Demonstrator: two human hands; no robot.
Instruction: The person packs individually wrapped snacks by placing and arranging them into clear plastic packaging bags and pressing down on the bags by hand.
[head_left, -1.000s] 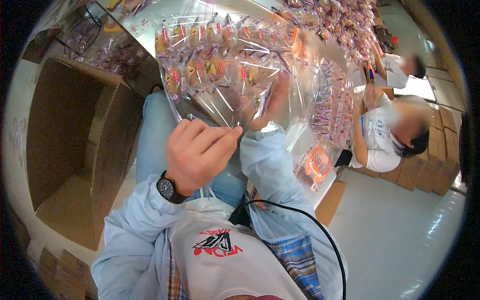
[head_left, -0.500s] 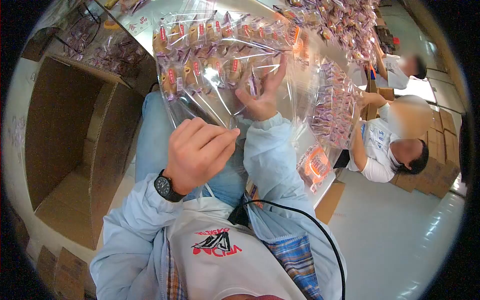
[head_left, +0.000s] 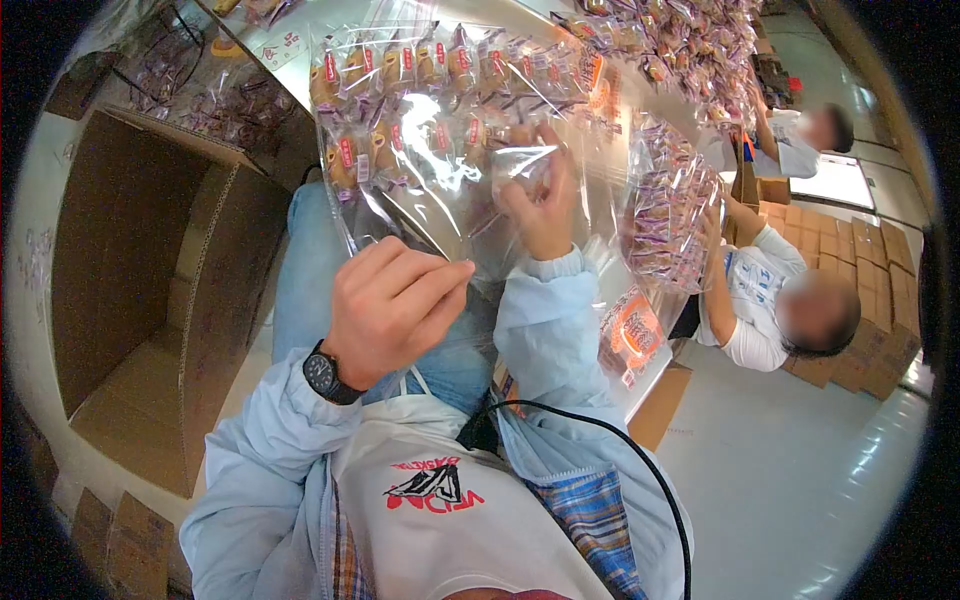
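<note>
A large clear plastic bag (head_left: 420,215) lies in front of me with two rows of small wrapped pastries (head_left: 400,65) in it, in shiny wrappers with red labels. My left hand (head_left: 400,310), with a black watch on its wrist, is closed in a pinch on the near edge of the bag. My right hand (head_left: 543,205) is inside the bag's mouth, behind the film. Its fingers are bent round a wrapped pastry (head_left: 515,135) at the right end of the nearer row. Glare on the film hides part of this grip.
An open cardboard box (head_left: 120,280) stands on the left. At the right, a co-worker (head_left: 750,280) handles another filled bag (head_left: 665,215). A heap of wrapped pastries (head_left: 690,50) lies at the back, and a printed bag (head_left: 635,325) at the table's edge. Stacked cartons (head_left: 850,250) stand beyond.
My right hand has gone from spread fingers to a bent grip at the end of the nearer row. The left hand keeps its pinch. The co-worker's head has moved down.
</note>
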